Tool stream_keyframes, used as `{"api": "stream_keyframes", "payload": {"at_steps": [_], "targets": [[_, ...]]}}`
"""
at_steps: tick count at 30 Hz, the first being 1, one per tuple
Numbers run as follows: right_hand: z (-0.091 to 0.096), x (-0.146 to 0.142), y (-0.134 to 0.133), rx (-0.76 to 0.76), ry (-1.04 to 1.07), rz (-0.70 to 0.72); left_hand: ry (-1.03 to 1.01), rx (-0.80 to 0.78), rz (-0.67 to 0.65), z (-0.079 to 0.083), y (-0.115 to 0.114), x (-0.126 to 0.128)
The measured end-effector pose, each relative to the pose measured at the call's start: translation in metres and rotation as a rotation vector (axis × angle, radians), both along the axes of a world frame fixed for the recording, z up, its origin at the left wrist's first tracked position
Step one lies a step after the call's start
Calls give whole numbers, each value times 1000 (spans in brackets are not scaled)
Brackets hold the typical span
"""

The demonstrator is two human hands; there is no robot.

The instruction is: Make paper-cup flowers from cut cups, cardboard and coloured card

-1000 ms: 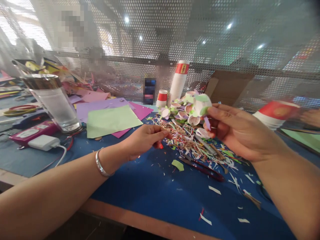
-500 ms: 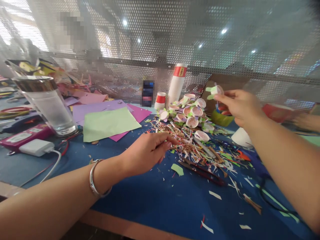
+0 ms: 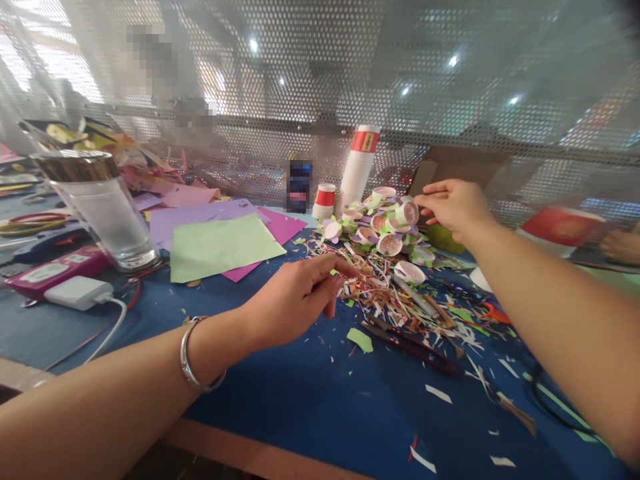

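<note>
My right hand (image 3: 453,208) is at the right side of a heap of small cut paper-cup pieces (image 3: 389,245) with green and purple paper petals. Its fingers are apart, and one cup piece (image 3: 407,213) rests on the heap right by the fingertips. Low over the blue tabletop, my left hand (image 3: 300,293) has loosely bent fingers with nothing between them. Those fingertips are at the edge of the paper shreds (image 3: 367,283). Dark-handled scissors (image 3: 410,343) lie in front of the shreds, beside a green paper scrap (image 3: 361,339).
A stack of paper cups (image 3: 357,173) and one short red-and-white cup (image 3: 325,199) stand behind the heap. Left are green paper (image 3: 225,248), a glass of water (image 3: 100,213) and a white charger (image 3: 80,293). Another person's hand (image 3: 620,247) shows at far right.
My right hand has moved left and slightly down to the heap. The petalled cup piece it held is now on the heap, and its fingers have parted. My left hand is nearly still.
</note>
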State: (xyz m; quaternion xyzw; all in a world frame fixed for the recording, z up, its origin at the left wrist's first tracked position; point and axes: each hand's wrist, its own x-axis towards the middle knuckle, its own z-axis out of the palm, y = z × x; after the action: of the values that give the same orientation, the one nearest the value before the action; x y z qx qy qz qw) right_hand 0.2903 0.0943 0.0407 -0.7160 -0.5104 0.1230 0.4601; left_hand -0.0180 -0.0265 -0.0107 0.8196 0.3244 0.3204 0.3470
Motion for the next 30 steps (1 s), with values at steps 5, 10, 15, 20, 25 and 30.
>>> {"api": "stream_keyframes", "payload": {"at_steps": [5,10,15,20,25,30], "targets": [[-15,10,-16,-16,-84,50,12,-50,-13,-1,0,1],[-25,14,-19,23,-140,104,1,-81,-8,-4,2,2],[-27,18,-29,0,-239,165,-3,-71,18,-4,4,2],[-33,25,-42,-30,-395,191,-7,-76,-2,-1,2,1],[-39,17,-44,-45,-494,227,9,-62,8,0,2,1],[-43,2,-39,-69,-555,241,24,-35,15,1,3,0]]}}
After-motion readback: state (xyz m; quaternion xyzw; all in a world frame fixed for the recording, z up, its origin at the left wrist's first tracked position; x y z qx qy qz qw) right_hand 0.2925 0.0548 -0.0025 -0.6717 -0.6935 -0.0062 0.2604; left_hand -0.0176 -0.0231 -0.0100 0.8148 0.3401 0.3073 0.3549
